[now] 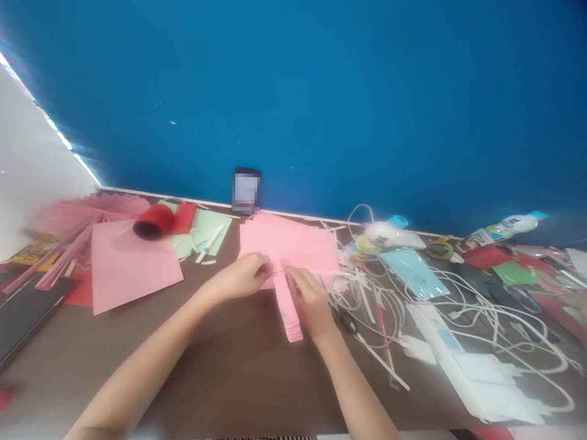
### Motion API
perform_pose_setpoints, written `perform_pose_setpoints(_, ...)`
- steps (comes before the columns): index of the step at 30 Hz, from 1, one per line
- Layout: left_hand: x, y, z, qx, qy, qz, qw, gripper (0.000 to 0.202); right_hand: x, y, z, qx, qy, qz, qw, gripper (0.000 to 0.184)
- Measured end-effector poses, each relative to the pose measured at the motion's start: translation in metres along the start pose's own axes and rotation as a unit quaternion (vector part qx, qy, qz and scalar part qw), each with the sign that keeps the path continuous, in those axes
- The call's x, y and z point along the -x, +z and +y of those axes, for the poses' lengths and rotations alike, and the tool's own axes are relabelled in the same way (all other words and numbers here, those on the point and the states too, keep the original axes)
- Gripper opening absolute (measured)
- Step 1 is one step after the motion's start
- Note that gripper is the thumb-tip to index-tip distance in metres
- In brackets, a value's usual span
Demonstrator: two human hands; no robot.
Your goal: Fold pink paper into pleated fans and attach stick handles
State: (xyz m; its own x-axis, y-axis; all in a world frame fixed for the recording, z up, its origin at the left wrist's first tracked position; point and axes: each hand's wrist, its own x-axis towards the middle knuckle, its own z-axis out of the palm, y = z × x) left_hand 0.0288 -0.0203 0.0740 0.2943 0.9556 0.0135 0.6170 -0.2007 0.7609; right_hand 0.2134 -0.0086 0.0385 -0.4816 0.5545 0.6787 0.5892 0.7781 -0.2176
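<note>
A narrow strip of pleated pink paper [287,308] lies between my hands, its folded layers showing at the near end. A thin string [277,271] crosses around its middle. My left hand [247,275] is closed at the strip's left side, thumb and fingers pinched at the string. On the other side my right hand [312,300] is closed too, its fingertips at the string and against the paper's edge; its thumb is mostly hidden. Beneath the strip's far part is a stack of pink sheets [302,241].
Left are a pink paper fan [98,211], a pink sheet [132,269], a red roll [153,222] and a marker [210,244]. A phone-like device [246,190] leans on the blue wall. Right are tangled white cables [362,287], a power strip [452,360] and a glue bottle [383,234].
</note>
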Motion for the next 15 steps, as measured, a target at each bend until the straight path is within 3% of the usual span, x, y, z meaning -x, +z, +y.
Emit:
perform_pose_setpoints(5, -0.0009, -0.0009, 0.0015, 0.06, -0.001, -0.009, 0.998, 0.016, 0.0043, -0.001, -0.0006, -0.032, 0.06, 0.037, 0.997, 0.025)
perform_pose_setpoints(8, -0.0019, -0.0036, 0.0049, 0.158, -0.03, -0.07, 0.985, 0.015, 0.005, -0.0012, -0.0016, -0.025, 0.065, 0.048, 0.996, 0.023)
perform_pose_setpoints(15, -0.0097, -0.0058, -0.0043, 0.429, -0.101, -0.162, 0.883, 0.018, 0.0045, -0.0011, 0.0003, -0.007, 0.034, 0.069, 0.997, 0.021)
